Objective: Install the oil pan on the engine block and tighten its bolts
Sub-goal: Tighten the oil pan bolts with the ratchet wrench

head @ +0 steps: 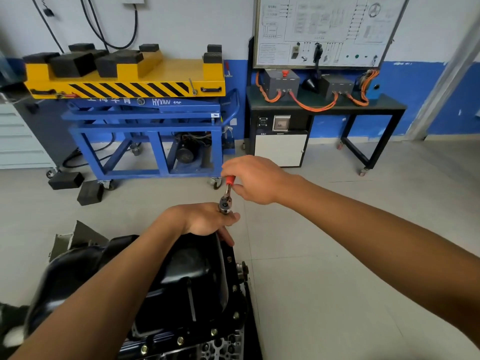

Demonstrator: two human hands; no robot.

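A black oil pan (181, 276) sits on the engine block (220, 346) at the bottom centre, with several bolts (235, 315) along its right flange. My right hand (253, 179) grips the red handle of a ratchet wrench (226, 194) over the pan's far end. My left hand (205, 219) rests on the far edge of the pan, its fingers curled round the ratchet's head. The socket and the bolt under it are hidden by my left hand.
A blue and yellow lift cart (145, 110) stands behind the engine, with black rubber blocks (89, 193) on the floor beside it. A black bench (324, 105) with boxes and orange cables is at the back right. Grey tiled floor (337, 268) lies to the right.
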